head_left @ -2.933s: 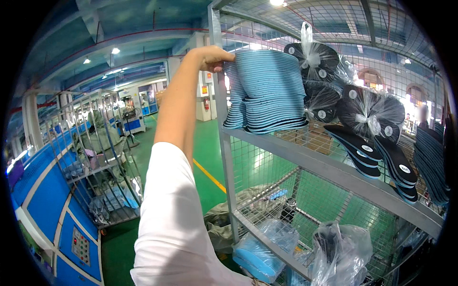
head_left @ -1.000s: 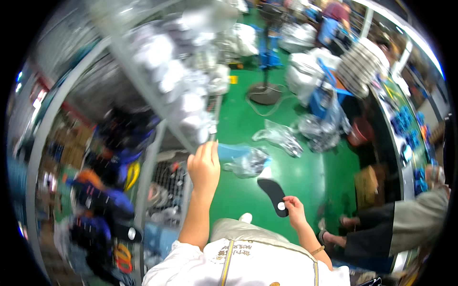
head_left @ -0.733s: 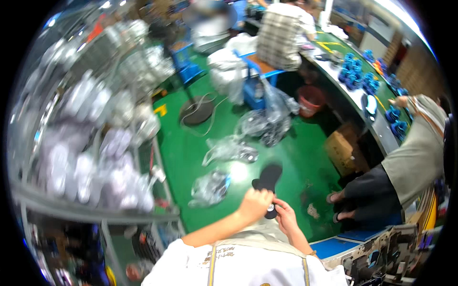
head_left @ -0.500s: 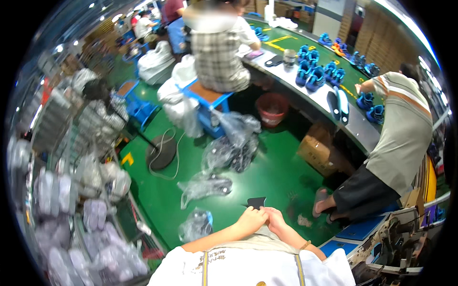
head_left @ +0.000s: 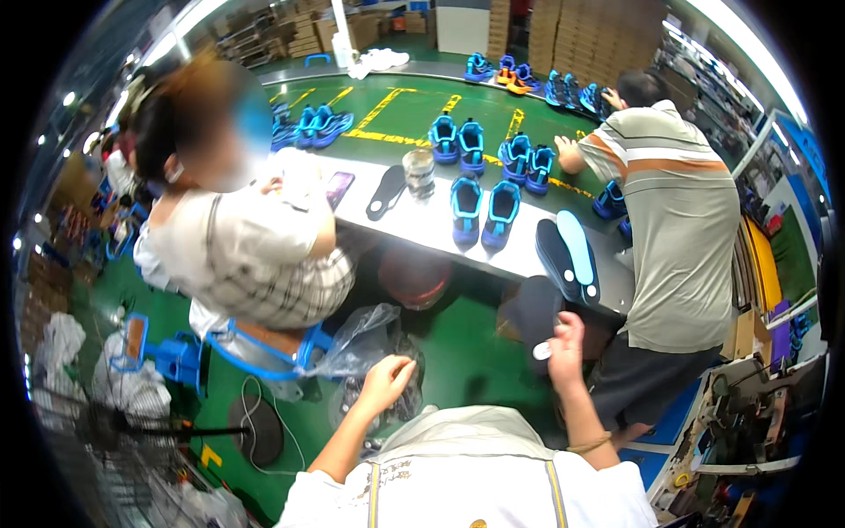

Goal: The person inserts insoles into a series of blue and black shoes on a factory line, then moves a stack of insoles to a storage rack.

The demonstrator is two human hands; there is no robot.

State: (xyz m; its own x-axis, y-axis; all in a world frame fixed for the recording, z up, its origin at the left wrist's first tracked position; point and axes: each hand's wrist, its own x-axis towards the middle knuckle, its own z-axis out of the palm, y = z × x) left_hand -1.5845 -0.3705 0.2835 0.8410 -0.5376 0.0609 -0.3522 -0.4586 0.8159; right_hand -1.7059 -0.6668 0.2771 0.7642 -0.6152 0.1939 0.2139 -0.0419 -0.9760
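Observation:
In my right hand (head_left: 566,349) is a dark insole (head_left: 534,308) with a white round label near its heel, held upright by the table edge. My left hand (head_left: 390,381) is raised on the other side with its fingers drawn together, and nothing shows in them. Just beyond the held insole, a dark insole (head_left: 552,253) and a light blue insole (head_left: 574,244) lie on the metal tabletop. A pair of blue high-top shoes (head_left: 483,214) stands left of them. Another dark insole (head_left: 385,193) lies further left, beside a clear jar (head_left: 419,175).
A seated person (head_left: 251,233) works at the left of the table, on a blue stool (head_left: 282,348). Another person (head_left: 669,220) leans over the green belt (head_left: 387,106) on the right. Below are a red basin (head_left: 414,277), plastic bags (head_left: 361,339) and a fan base (head_left: 255,431).
My view has swung up toward the table and closer. My hands have parted; the right has lifted the dark insole up to the right, the left has moved left.

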